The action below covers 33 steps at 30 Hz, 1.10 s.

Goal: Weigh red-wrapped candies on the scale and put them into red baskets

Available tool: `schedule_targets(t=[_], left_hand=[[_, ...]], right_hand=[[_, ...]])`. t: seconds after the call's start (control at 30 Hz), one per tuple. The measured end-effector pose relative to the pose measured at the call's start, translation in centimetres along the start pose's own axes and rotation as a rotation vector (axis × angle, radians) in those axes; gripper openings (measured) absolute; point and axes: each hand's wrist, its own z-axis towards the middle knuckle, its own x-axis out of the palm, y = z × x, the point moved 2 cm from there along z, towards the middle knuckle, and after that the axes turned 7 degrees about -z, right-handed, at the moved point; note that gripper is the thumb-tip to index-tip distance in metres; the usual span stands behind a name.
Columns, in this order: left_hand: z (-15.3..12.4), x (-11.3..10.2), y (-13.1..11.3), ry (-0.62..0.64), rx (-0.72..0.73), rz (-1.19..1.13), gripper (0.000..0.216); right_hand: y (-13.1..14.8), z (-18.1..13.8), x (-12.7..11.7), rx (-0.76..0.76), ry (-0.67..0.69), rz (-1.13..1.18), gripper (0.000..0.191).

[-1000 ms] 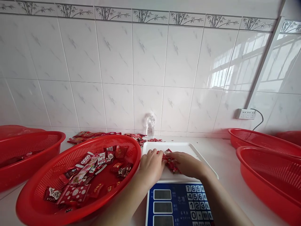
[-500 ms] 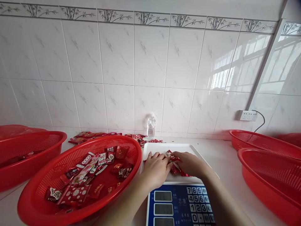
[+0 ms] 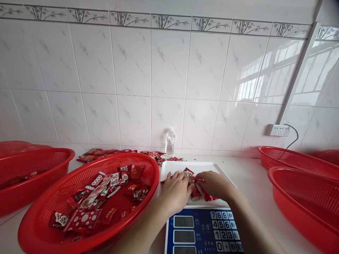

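Directly between left hand and right hand, on the white pan of a digital price scale: a small heap of red-wrapped candy packets, about equally near to either side. Just past the left fingertips, one lettered packet, set at a slant; nearer the keypad, others angled toward the front right, long axes partly covered by the right hand. Left hand palm down, fingers loosely spread, laid across the heap's left part without a visible pinch. Right hand curled, fingertips drawn in against a red wrapper; cannot tell whether firmly gripped. Just left of the pan, a red perforated basket with more packets inside.
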Motion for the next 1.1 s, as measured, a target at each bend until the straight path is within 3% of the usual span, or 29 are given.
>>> schedule_targets(t=[0.23, 0.47, 0.77, 1.1], left_hand=[[0.0, -0.1, 0.0, -0.010, -0.009, -0.027, 0.038], [0.2, -0.2, 0.2, 0.010, -0.019, -0.088, 0.036], [-0.1, -0.9, 0.2, 0.030, -0.042, -0.195, 0.031], [-1.1, -1.9, -0.4, 0.079, -0.064, -0.111, 0.034]], right_hand=[[0.7, -0.9, -1.0, -0.034, -0.027, 0.027, 0.025], [1.7, -1.3, -1.2, -0.105, 0.097, 0.078, 0.020], [-0.4, -2.9, -2.8, 0.011, -0.050, 0.101, 0.039], [0.0, -5.2, -0.7, 0.008, -0.023, 0.005, 0.035]])
